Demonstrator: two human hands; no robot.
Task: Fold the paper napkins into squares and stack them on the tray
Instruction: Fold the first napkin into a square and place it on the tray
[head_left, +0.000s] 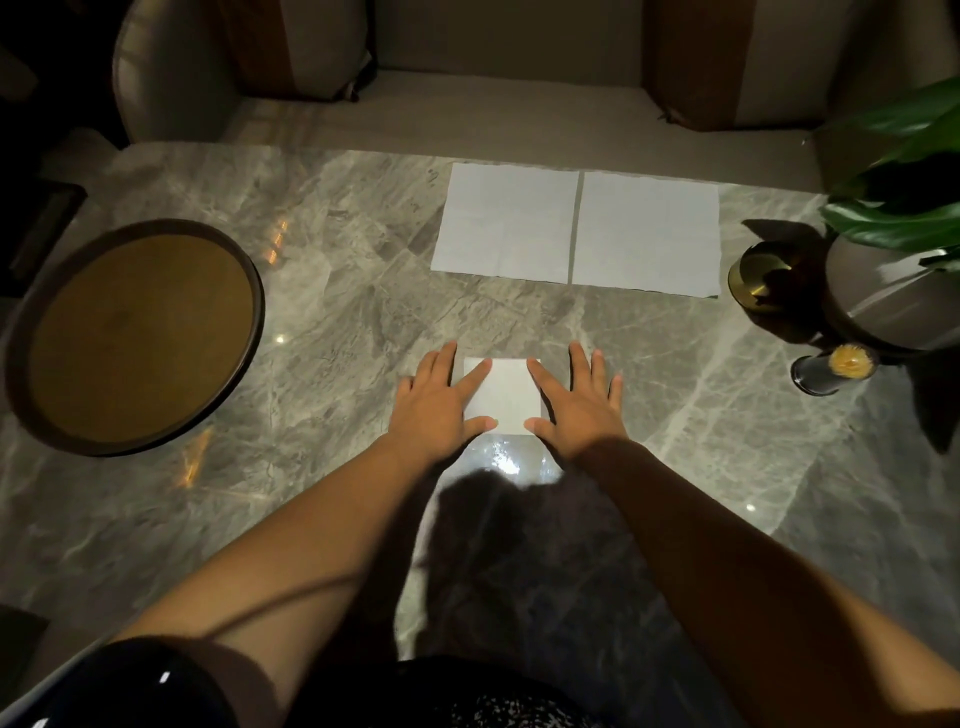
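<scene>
**Dim warm scene, hot glare on stone**

Low light overall; the corners fall to near black. The polished tabletop (337, 312) throws a white glare patch below centre, with a dark rounded shadow just under it. Orange streak reflections sit on its left side. The unfolded napkins (576, 234) read brightest. Wide-angle bending curves the edges. Detail is soft and smeary throughout.

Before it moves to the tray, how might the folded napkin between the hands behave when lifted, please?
The folded napkin looks like thin paper, so probably light and floppy. On the glossy table it may slide when pushed. Its layers could spring open unpressed.
</scene>
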